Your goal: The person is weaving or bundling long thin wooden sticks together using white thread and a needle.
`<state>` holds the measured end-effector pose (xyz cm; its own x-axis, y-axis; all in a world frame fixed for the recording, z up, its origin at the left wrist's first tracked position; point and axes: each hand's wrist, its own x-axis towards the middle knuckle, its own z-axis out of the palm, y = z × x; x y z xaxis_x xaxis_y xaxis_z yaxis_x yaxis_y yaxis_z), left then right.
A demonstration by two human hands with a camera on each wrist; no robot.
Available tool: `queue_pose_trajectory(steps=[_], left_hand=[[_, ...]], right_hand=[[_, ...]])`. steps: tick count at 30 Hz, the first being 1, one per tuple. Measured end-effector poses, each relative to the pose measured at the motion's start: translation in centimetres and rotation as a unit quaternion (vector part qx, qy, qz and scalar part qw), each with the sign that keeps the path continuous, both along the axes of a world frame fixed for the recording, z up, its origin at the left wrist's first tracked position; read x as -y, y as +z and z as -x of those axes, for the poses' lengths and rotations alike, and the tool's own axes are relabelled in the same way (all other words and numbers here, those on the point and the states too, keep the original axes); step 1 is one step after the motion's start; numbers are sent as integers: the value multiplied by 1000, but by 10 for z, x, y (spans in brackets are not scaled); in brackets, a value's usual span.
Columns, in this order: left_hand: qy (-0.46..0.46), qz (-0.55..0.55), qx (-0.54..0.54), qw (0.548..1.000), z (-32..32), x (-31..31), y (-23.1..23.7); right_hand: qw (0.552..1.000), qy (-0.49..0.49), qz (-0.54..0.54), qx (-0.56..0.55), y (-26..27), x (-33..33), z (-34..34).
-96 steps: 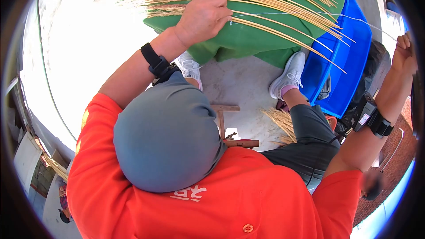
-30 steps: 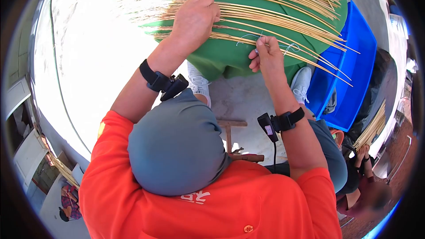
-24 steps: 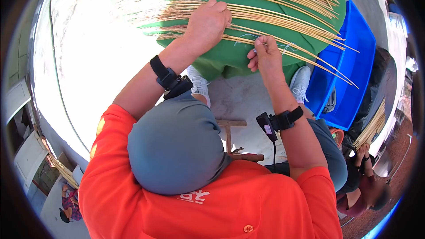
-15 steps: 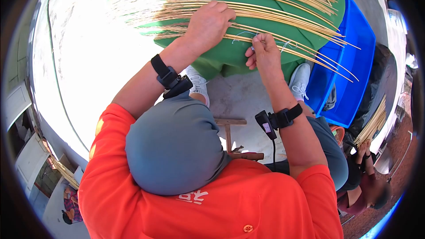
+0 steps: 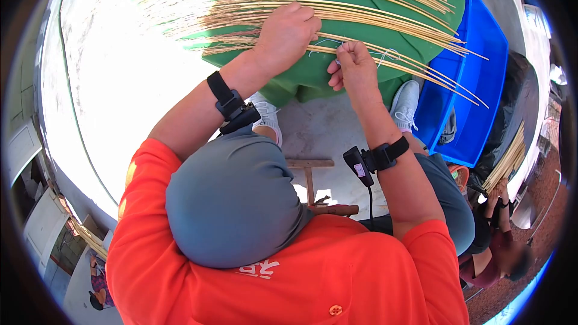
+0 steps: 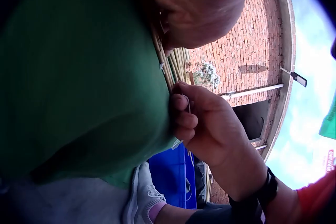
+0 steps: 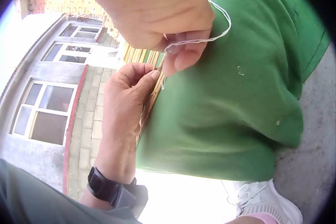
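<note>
Head view has two hands at work along the upper middle of the frame, both narrowed in a pinch. The left hand (image 5: 288, 35) holds the lowest group of thin stalks (image 5: 433, 73), which slants from the upper left toward the right side; just how many it grips I cannot tell. The right hand (image 5: 356, 67) pinches one white thread (image 7: 195, 41), seen looping out from its fingers at upper middle of the right wrist view. Dozens more stalks, too overlapped to count, lie across one green-covered surface (image 7: 210, 124) at the top of the head frame. One blue bin (image 5: 475, 126) stands at upper right, two white shoes (image 5: 404, 105) show below the cloth, and two other people (image 5: 490, 259) appear, one in each lower corner.
</note>
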<state>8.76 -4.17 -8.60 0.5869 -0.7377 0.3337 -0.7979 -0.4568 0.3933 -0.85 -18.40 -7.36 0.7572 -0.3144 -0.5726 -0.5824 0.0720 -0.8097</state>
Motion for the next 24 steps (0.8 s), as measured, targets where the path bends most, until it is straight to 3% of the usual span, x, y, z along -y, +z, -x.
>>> queue_pose_trajectory(steps=[8, 10, 13, 20, 22, 24], left_hand=[[39, -35, 66, 996, -3, -1, 11], [102, -52, -51, 992, -8, -9, 32], [126, -29, -123, 984, -19, -21, 45], [88, 77, -318, 941, -20, -28, 36], [98, 36, -467, 878, -25, -28, 43], [84, 47, -495, 864, -30, -28, 42]], right_hand=[[997, -1, -69, 20, -3, 7, 3], [996, 5, -79, 39, -3, 9, 6], [994, 20, -85, 68, -2, 10, 9], [989, 52, -64, 119, 3, -3, 4], [990, 50, -71, 114, 8, -12, 0], [990, 49, -77, 111, 15, -18, -4]])
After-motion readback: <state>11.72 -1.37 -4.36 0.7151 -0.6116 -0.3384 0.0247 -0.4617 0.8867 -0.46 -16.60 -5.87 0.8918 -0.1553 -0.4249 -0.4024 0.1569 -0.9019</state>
